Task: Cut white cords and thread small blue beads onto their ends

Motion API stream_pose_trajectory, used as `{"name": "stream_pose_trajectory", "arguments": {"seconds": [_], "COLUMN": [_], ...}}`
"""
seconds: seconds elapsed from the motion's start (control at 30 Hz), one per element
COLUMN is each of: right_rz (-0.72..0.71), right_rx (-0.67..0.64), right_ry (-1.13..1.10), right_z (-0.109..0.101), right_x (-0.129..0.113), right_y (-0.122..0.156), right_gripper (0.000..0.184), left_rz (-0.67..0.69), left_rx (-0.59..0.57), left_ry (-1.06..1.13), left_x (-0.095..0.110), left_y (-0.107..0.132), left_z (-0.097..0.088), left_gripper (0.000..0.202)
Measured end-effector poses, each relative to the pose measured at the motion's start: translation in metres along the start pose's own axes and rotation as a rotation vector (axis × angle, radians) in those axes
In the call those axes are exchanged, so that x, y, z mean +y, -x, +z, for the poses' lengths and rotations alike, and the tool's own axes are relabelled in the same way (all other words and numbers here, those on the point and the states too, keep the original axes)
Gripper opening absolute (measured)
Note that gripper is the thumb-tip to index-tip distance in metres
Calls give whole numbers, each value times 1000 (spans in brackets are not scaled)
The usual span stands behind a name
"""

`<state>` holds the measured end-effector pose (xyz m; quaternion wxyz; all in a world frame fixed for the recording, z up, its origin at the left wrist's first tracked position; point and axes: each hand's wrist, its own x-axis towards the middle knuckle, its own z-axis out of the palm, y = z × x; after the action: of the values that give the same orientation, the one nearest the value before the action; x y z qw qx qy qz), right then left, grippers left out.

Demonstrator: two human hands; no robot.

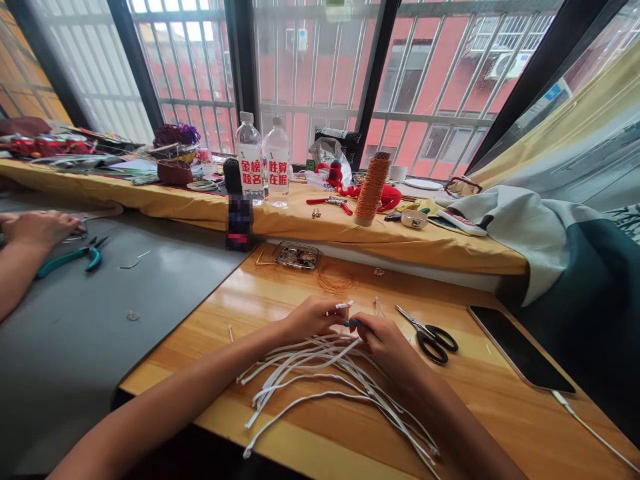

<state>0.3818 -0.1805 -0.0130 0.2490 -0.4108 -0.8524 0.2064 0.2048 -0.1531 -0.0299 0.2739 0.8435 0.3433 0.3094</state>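
My left hand (311, 318) is closed in a pinch on a white cord, whose pale tip shows above the index finger with a bit of orange thread by it. Close against it, my right hand (381, 335) has its fingers pinched together on the same work, and a white strand runs down beside them. What lies exactly between the fingertips is too small to make out. Several white cords (310, 383) with knotted ends fan out over the wooden table (225, 380) beneath both hands. Black-handled scissors (431, 337) lie right of my right hand.
A phone (520, 347) on a white cable lies at the right. Behind the hands are a coil of orange thread (336, 279) and a small tray of beads (296, 255). An orange thread spool (373, 190) and two bottles (277, 163) stand on the ledge. Left, another person's hand (43, 227) is near teal pliers (65, 260).
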Motion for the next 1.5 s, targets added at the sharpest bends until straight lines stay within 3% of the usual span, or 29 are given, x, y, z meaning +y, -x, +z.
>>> {"name": "stream_pose_trajectory", "arguments": {"seconds": [0.37,0.5,0.6,0.73,0.83,1.2,1.5], "right_rz": [41,51,-48,-251,-282,-162,-1], "right_rx": [17,103,179,159,184,207,139], "right_ry": [83,243,414,633,709,746,546], "right_z": [7,14,11,1,-3,5,8], "right_x": [2,3,4,2,1,3,4], "right_y": [-1,-1,-1,0,1,4,2], "right_gripper": [20,22,23,21,27,16,21], "left_rz": [-19,-70,-103,-100,-82,-79,-89], "left_rx": [23,83,105,98,110,72,102], "left_ry": [-47,-11,47,95,106,148,197], "left_x": [3,2,0,-2,-4,1,0], "left_y": [1,2,1,-1,-2,-3,-2], "left_z": [-1,-1,-1,-1,0,-1,1], "left_gripper": [17,18,17,17,15,18,8]}}
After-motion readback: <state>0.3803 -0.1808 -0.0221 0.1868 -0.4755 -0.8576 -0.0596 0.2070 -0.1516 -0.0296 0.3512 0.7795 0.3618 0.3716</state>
